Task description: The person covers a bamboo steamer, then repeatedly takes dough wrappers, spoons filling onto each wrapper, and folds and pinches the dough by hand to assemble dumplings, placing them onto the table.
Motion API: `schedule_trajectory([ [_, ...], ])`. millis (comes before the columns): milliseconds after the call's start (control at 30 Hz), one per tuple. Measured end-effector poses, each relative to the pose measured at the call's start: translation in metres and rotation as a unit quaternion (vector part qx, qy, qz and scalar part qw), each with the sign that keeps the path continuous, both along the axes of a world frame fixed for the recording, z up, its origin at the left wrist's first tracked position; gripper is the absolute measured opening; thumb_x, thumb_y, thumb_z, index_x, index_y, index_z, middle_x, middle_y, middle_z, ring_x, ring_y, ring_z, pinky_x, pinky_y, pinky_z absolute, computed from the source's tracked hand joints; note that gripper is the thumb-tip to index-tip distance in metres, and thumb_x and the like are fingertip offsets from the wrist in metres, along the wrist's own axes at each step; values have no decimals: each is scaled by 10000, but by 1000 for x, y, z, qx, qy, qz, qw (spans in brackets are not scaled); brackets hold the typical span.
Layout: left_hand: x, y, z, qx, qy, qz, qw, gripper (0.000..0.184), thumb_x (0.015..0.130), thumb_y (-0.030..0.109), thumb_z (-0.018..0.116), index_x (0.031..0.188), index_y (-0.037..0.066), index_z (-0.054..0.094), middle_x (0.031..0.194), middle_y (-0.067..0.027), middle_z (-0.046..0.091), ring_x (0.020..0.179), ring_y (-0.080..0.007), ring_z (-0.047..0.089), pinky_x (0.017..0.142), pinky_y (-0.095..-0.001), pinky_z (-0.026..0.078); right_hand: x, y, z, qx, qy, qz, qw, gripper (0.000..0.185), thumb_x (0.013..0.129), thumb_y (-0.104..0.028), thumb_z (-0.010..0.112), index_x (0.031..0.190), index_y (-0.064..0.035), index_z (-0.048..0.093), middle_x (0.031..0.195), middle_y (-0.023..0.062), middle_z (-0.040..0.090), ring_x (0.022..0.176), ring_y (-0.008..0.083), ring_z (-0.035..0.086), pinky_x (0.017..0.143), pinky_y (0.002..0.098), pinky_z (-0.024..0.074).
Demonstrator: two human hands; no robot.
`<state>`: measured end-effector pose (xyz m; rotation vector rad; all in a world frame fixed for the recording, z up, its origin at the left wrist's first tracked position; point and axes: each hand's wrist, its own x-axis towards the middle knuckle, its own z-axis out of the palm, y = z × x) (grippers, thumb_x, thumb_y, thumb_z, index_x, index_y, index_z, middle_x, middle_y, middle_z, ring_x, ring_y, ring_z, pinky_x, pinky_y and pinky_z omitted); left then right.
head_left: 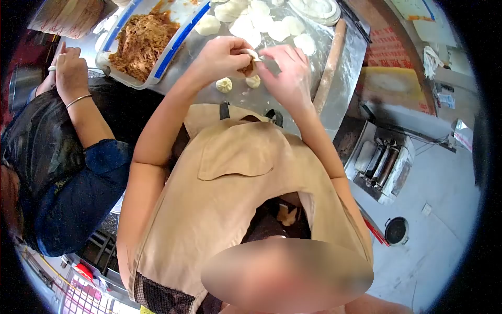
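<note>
A dough wrapper with brown filling (253, 55) is held up between my two hands over the metal table. My left hand (222, 58) is closed round its left side, fingers curled on the dough. At its right edge, my right hand (286, 67) pinches the dough with thumb and forefinger. Two small pleated buns, one (224, 85) on the left and one (253, 81) on the right, sit on the table just below my hands. Flat round wrappers (241, 27) lie beyond them. A clear tub with blue edges (166, 64) holds brown meat filling (144, 46) at the left.
A wooden rolling pin (331, 65) lies along the table's right side, near dark sticks (355, 21). At the left a co-worker's hands (71, 73) hold something pale. A roller machine (380, 162) and a black pan (396, 230) are at the right.
</note>
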<state>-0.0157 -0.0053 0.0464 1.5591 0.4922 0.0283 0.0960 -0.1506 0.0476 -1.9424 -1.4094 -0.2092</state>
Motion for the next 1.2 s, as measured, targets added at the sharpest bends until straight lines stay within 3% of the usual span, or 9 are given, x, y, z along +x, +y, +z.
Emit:
schedule_trajectory([
  [133,8,1,3,99,12,-45,994,199,822,55,519,930,-63,636,798,-81,657,724,-110,633,680,-243,526,2,-4,0,-2,-45,0,999,51,675,-143,675,690,-142,626,739,-21,598,717,203,527,670,337,394],
  [267,13,-1,-2,79,10,-61,995,220,816,46,510,968,-59,629,802,-84,663,727,-120,642,690,-254,533,5,-2,-1,7,-57,4,998,52,676,-125,664,706,-140,624,739,-13,595,717,203,526,661,336,394],
  [367,13,-1,7,139,-1,-67,988,269,850,90,523,1075,-42,591,923,-105,661,818,-145,647,757,-280,534,7,-5,-2,14,-21,-13,1000,59,685,-117,664,729,-126,625,734,3,592,727,205,534,669,329,403],
  [433,3,-10,4,-192,-111,104,970,347,890,166,541,1181,-22,529,1087,-112,621,940,-173,627,834,-299,518,5,-7,4,30,60,-30,997,61,691,-116,667,736,-119,627,730,10,591,731,207,538,676,327,408],
  [467,-1,-21,-9,-280,-119,93,948,398,913,247,561,1246,35,510,1138,-53,599,991,-153,597,869,-329,486,3,-7,5,43,146,-49,987,63,696,-115,670,744,-111,629,727,18,589,734,210,542,684,324,413],
  [500,3,-36,-23,-363,-136,118,914,383,910,209,572,1236,15,517,1115,-70,605,963,-134,602,840,-302,503,2,-8,2,44,148,-52,987,63,696,-115,670,744,-111,629,727,18,589,734,210,542,684,324,413],
  [700,13,-43,-23,-205,-166,208,942,307,912,90,558,1202,-11,559,1021,-67,628,860,-106,610,768,-229,513,6,-6,-2,30,99,-74,992,82,685,-118,695,743,-106,637,722,19,592,717,216,541,689,330,416],
  [767,13,-36,-23,-160,-109,166,967,305,920,108,564,1200,-12,568,1006,-50,633,866,-103,609,790,-266,532,11,-5,-7,35,11,-32,999,86,678,-117,701,741,-114,643,732,14,596,704,217,528,677,330,411],
  [1200,12,-17,-16,-85,-73,60,992,278,910,57,533,1172,-14,597,984,-50,643,879,-96,609,828,-237,501,14,-4,-2,30,-21,-21,999,86,666,-145,703,726,-130,644,748,-11,593,717,208,511,665,331,394],
])
